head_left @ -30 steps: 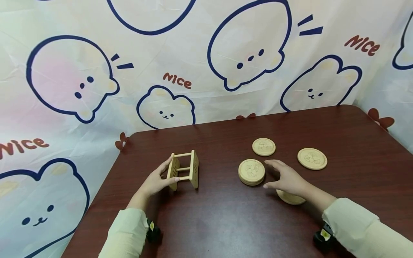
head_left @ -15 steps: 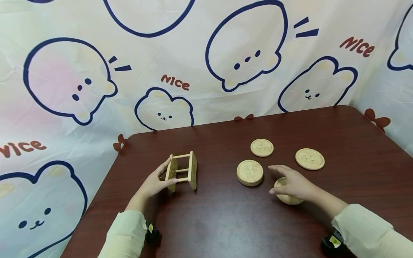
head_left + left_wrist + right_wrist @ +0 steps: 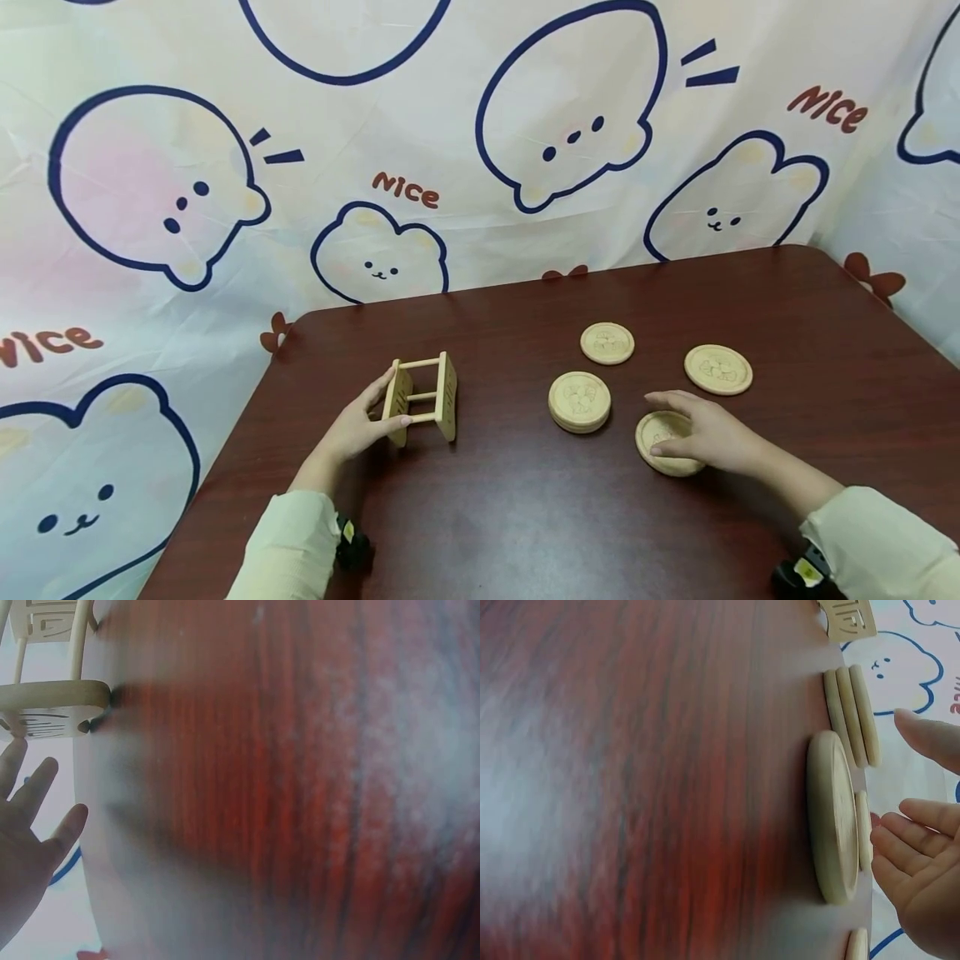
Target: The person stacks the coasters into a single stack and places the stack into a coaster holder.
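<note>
My left hand (image 3: 349, 429) holds a small pale wooden coaster rack (image 3: 447, 397) by its left end panel, thumb at the near edge and a finger at the far upper corner. In the left wrist view the other fingers (image 3: 39, 784) spread loosely below the panel. Over to the right, my right hand (image 3: 712, 433) hovers above a round wooden coaster (image 3: 660, 454), partly covering it. The right wrist view shows a gap between its relaxed fingers and that coaster (image 3: 831, 817). Just left of it is a stack of three coasters (image 3: 580, 402) with an engraved top.
Two single coasters lie farther back, one behind the stack (image 3: 607, 343) and another to the right (image 3: 718, 370). All stand on a dark brown table (image 3: 517, 517). A printed cloth (image 3: 465, 125) with bear drawings hangs behind the table's far edge.
My right hand has moved right, from beside the stack to over the near coaster, keeping its fingers apart. My left hand stays on the rack.
</note>
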`<move>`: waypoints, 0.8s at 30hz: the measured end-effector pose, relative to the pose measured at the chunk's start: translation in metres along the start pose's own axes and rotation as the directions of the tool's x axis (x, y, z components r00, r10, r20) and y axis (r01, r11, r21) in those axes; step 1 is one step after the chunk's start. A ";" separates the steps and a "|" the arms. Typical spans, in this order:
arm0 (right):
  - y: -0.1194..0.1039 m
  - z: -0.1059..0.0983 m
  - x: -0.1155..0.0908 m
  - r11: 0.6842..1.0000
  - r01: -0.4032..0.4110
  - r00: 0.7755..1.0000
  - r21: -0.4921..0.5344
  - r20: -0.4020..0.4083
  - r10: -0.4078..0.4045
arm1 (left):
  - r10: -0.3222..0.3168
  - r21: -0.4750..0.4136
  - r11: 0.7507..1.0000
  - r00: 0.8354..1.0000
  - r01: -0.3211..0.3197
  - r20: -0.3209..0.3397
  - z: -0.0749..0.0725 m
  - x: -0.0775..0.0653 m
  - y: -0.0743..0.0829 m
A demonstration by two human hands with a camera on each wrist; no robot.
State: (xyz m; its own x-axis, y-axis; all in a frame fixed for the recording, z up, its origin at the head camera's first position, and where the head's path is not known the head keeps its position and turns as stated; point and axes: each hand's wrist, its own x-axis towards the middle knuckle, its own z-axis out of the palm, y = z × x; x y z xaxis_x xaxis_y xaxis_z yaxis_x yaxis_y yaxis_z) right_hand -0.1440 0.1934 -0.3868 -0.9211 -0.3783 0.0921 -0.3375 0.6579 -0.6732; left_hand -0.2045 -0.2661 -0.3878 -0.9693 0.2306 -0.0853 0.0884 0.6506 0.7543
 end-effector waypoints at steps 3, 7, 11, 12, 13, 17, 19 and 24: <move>0.002 -0.004 -0.002 1.000 0.003 1.000 0.003 -0.005 -0.003 | 0.001 0.000 1.000 1.000 -0.001 -0.004 0.000 0.000 -0.001; 0.005 -0.008 -0.006 1.000 0.000 1.000 0.012 -0.018 0.001 | 0.006 0.002 1.000 1.000 -0.006 -0.004 0.000 0.001 -0.001; 0.012 -0.010 -0.007 1.000 -0.004 1.000 0.008 -0.025 0.004 | 0.006 0.008 1.000 1.000 -0.006 -0.001 -0.001 0.000 0.000; 0.014 -0.010 -0.008 1.000 -0.005 1.000 0.004 -0.023 0.005 | 0.005 0.011 1.000 1.000 -0.005 -0.001 -0.001 0.000 0.000; 0.016 -0.011 -0.008 1.000 -0.004 1.000 0.000 -0.019 0.004 | 0.002 0.014 1.000 1.000 -0.002 -0.001 -0.001 0.000 0.000; 0.022 -0.011 -0.009 1.000 0.001 1.000 -0.011 -0.002 -0.001 | -0.010 0.025 1.000 1.000 0.010 -0.002 -0.001 -0.001 0.000; 0.022 -0.012 -0.010 1.000 -0.009 1.000 0.004 0.008 0.009 | -0.013 0.029 0.999 1.000 0.013 -0.001 -0.001 0.000 0.000; 0.024 -0.014 -0.012 0.999 -0.020 0.999 0.034 0.035 0.019 | -0.011 0.033 0.999 1.000 0.011 0.002 -0.001 0.000 0.000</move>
State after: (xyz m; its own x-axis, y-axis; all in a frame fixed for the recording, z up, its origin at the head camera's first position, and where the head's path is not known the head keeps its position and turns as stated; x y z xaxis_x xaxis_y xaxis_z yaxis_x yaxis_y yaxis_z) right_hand -0.1434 0.2232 -0.3941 -0.9199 -0.3886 0.0533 -0.3121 0.6428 -0.6996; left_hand -0.2053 -0.2669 -0.3871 -0.9698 0.2246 -0.0951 0.0851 0.6769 0.7312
